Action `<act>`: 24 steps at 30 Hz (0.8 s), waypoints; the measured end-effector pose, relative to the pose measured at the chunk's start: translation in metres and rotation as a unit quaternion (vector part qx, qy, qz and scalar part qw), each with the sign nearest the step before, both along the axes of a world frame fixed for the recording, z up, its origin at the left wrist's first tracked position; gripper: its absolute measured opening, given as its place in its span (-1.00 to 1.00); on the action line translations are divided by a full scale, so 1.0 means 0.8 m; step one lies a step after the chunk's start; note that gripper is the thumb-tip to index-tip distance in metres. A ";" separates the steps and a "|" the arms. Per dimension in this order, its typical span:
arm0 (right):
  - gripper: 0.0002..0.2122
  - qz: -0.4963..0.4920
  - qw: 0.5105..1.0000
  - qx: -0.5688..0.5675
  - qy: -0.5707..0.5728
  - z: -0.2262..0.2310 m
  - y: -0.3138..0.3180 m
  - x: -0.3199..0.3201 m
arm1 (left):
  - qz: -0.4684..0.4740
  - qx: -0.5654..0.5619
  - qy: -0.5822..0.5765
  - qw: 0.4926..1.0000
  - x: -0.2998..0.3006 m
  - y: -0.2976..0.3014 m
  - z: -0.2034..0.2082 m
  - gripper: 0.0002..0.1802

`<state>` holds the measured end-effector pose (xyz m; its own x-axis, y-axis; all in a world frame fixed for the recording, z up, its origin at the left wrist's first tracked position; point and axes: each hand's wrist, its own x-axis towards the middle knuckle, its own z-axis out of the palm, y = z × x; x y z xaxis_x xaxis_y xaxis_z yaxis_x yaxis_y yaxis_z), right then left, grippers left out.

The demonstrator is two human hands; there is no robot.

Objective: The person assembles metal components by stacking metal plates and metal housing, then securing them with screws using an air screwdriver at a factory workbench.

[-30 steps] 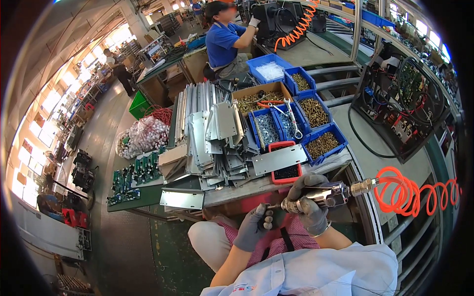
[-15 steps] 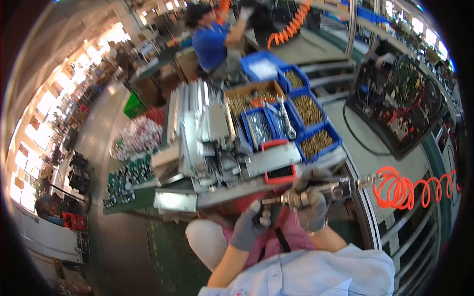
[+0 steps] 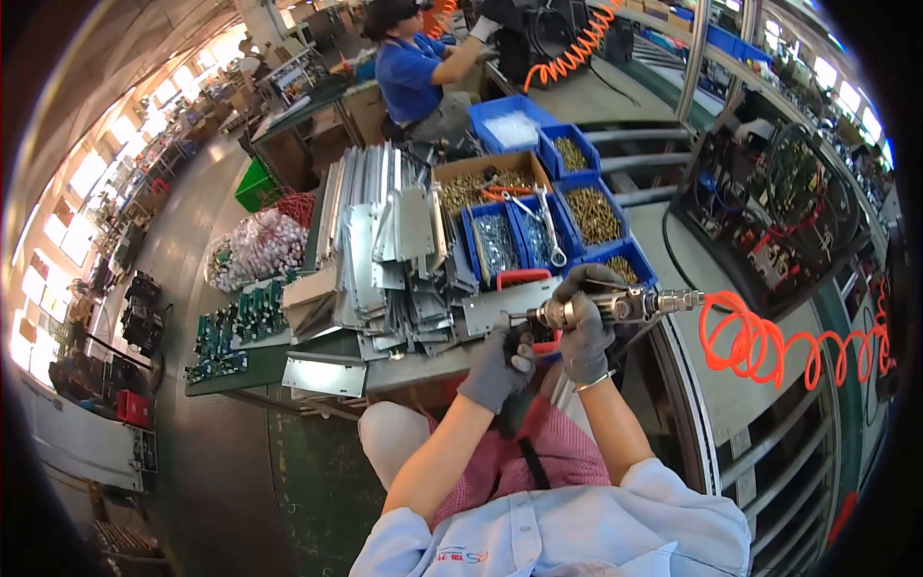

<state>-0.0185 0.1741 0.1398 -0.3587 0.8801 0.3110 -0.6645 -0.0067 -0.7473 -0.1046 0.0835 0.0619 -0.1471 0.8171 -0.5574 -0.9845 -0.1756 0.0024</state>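
Note:
In my gloved right hand is a silver pneumatic screwdriver, gripped around its front part and lying sideways. The bit points left, toward my gloved left hand. That hand's fingers are curled at the bit's tip; whether they pinch the bit or a small part cannot be made out. An orange coiled air hose runs from the tool's back end off to the right. Just beyond my hands lies a flat metal plate over a red-rimmed tray, partly hidden by the tool and my right hand.
Blue bins of brass-coloured screws stand beyond, with a wrench across one. Stacked metal plates, bagged parts and green circuit boards fill the left. A black machine housing sits right. A co-worker in blue works behind.
Both hands and the screwdriver have moved up and away from my body, toward the bench edge. The bit remains at my left fingers. My view has shifted slightly.

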 end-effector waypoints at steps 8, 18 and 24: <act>-0.84 0.163 0.980 0.107 -0.036 -0.136 0.057 0.001 | 0.052 -0.085 0.035 0.994 0.012 0.026 0.034 -0.65; -0.76 0.106 0.986 0.128 0.022 -0.029 0.040 -0.038 | 0.035 0.015 0.122 0.992 -0.023 -0.059 0.006 -0.60; -0.71 0.122 0.986 0.116 -0.002 -0.032 0.033 -0.030 | 0.066 -0.092 0.352 0.929 -0.046 -0.098 0.019 -0.64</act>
